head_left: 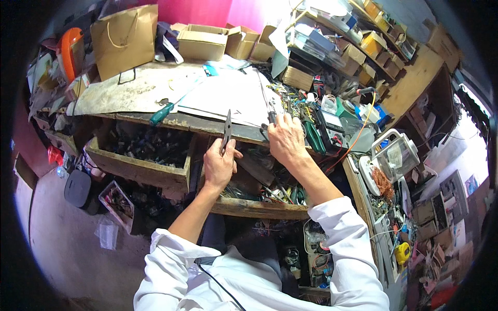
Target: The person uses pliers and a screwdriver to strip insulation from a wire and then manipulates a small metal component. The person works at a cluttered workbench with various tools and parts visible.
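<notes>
Upright in my left hand (220, 165) is a dark, flat, pointed metal tool (227, 127); its lower end is hidden by the closed fingers, so its kind is unclear. My right hand (287, 137) is at the front edge of the workbench, fingers curled down around the dark handle of a slim tool (271, 115) with a thin shaft, like a screwdriver. White paper (223, 106) lies between and beyond the hands. To the left, a screwdriver (162, 114) with a green handle rests at the bench edge. Green-handled pliers (313, 136) lie right beside my right hand.
Below the bench top are a pulled-out wooden drawer (140, 165) of small dark parts and another drawer (259, 208) of tools. A meter (332, 122) with leads and a clear plastic jug (397, 155) stand right. Cardboard boxes (202, 42) and a paper bag (124, 41) line the back.
</notes>
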